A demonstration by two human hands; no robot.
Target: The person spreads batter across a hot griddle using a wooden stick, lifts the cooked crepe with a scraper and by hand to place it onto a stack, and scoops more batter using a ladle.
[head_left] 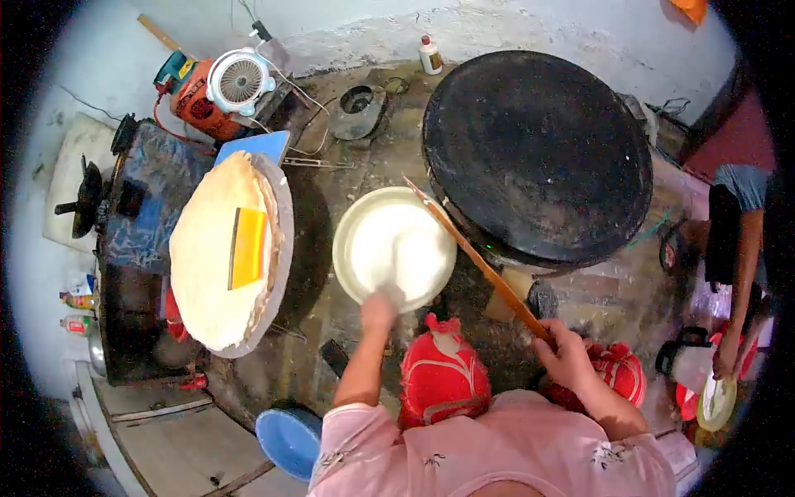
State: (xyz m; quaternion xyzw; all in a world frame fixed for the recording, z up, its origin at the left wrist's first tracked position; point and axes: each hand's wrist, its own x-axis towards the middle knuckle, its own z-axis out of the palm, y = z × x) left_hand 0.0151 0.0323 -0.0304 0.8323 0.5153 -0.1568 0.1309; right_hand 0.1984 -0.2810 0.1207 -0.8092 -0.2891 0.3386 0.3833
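Just beside a large, black, round, flat griddle (538,153): broad, pale, round bowl (341,263) of white liquid (377,240).

Liquid thick-looking, smooth, bright, streaked toward the near rim; blurred left hand (379,311) there, grip impossible to tell; long, narrow, orange-brown wooden stick (490,277) clasped at its near end in the right hand (567,358), slanting across the bowl's far-right edge to a pointed tip; underneath, brown, stained, worn surface (286,377); behind, whitish, flaking wall (348,33); leftward, thick stack of pale, thin, round sheets (199,248) bearing a yellow, rectangular, flat piece (248,248); beyond, orange-red metal gas cylinder (197,103), white-and-blue round fan (240,81); near the wall, small, white, red-capped bottle (430,56).
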